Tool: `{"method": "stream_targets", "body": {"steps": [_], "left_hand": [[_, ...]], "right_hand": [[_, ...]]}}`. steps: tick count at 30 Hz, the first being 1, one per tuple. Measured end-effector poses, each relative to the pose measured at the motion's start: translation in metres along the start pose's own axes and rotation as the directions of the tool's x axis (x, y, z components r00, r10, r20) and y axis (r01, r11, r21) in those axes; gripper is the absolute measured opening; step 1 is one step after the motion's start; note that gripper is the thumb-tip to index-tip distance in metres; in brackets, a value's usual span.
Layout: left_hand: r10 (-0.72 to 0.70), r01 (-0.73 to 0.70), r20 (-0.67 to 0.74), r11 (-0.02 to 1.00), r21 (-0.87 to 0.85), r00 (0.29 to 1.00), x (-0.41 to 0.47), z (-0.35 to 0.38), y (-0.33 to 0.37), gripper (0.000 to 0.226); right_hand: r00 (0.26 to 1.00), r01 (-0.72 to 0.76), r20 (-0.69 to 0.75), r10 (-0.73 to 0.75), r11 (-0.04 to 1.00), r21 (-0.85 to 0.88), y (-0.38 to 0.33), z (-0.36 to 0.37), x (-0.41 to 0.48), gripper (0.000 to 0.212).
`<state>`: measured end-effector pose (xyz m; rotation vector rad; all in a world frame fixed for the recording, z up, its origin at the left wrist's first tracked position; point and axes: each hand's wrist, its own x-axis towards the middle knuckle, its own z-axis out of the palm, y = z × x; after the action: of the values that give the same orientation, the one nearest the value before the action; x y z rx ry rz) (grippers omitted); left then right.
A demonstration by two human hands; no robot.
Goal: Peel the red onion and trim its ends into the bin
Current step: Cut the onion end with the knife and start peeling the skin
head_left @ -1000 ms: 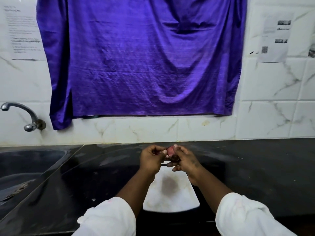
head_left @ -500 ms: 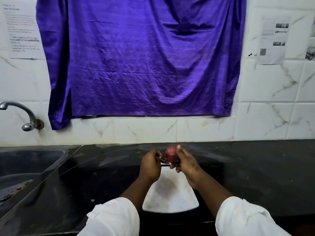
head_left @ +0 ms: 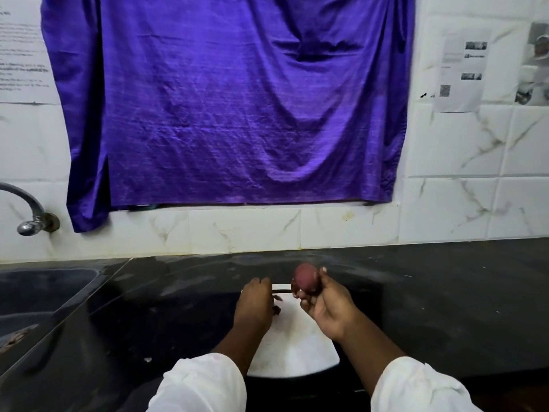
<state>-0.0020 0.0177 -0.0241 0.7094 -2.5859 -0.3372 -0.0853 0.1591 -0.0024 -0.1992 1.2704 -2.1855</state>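
My right hand (head_left: 326, 307) holds the red onion (head_left: 306, 278) up in its fingertips, above the far edge of the white bin (head_left: 297, 349). The onion looks smooth and dark red. My left hand (head_left: 255, 304) is lower and to the left, palm down over the bin, with its fingers curled out of sight. Small dark red scraps of onion peel (head_left: 277, 310) show at its fingertips; whether they are pinched or falling I cannot tell. A thin dark strip (head_left: 282, 291) runs between the two hands; what it is I cannot tell.
The bin stands in front of the black counter (head_left: 445, 292). A dark sink (head_left: 44, 292) lies at the left under a metal tap (head_left: 29, 212). A purple cloth (head_left: 231, 99) hangs on the tiled wall behind.
My left hand has let go of the onion and dropped down to the left over the bin. My right hand has lifted the onion a little to the right.
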Motion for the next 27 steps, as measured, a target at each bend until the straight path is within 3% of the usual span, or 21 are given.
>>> {"method": "stream_targets", "body": {"steps": [3, 7, 9, 11, 13, 15, 18, 22, 27], "left_hand": [[0.034, -0.037, 0.032, 0.995, 0.089, 0.999, 0.001, 0.001, 0.000, 0.030], [0.094, -0.083, -0.065, 0.983, 0.162, 0.993, 0.001, -0.003, -0.001, 0.030], [0.126, -0.116, -0.139, 0.990, 0.080, 0.982, 0.003, -0.005, 0.000, 0.030], [0.164, -0.193, -0.229, 0.975, -0.112, 0.960, 0.005, -0.006, 0.001, 0.027], [0.196, -0.286, -0.265, 0.887, -0.364, 0.944, 0.007, -0.007, 0.004, 0.027], [0.245, -0.322, -0.217, 0.814, -0.484, 0.945, 0.007, -0.005, 0.006, 0.040], [0.261, -0.324, -0.192, 0.786, -0.526, 0.946, 0.014, 0.006, 0.005, 0.071], [0.287, -0.416, -0.309, 0.729, -0.544, 0.907, 0.035, 0.018, 0.000, 0.057], [0.323, -0.521, -0.429, 0.685, -0.508, 0.843, 0.057, 0.031, -0.005, 0.054]], "right_hand": [[0.997, -0.001, 0.073, -0.002, 0.999, 0.043, 0.002, -0.003, 0.000, 0.051], [0.991, -0.030, 0.134, 0.022, 0.998, 0.057, 0.004, -0.003, -0.002, 0.041], [0.991, -0.026, 0.133, 0.022, 0.999, 0.026, 0.005, -0.002, -0.003, 0.030], [0.991, -0.004, 0.131, 0.007, 1.000, -0.019, 0.004, -0.001, -0.002, 0.022], [0.989, 0.034, 0.143, -0.021, 0.996, -0.086, 0.002, 0.001, 0.004, 0.026], [0.985, 0.077, 0.163, -0.054, 0.988, -0.137, 0.000, 0.003, 0.012, 0.031], [0.970, 0.149, 0.211, -0.121, 0.981, -0.120, -0.001, 0.006, 0.031, 0.040], [0.926, 0.266, 0.315, -0.210, 0.952, -0.148, 0.000, 0.011, 0.058, 0.055], [0.854, 0.395, 0.433, -0.289, 0.902, -0.177, 0.004, 0.013, 0.085, 0.046]]}}
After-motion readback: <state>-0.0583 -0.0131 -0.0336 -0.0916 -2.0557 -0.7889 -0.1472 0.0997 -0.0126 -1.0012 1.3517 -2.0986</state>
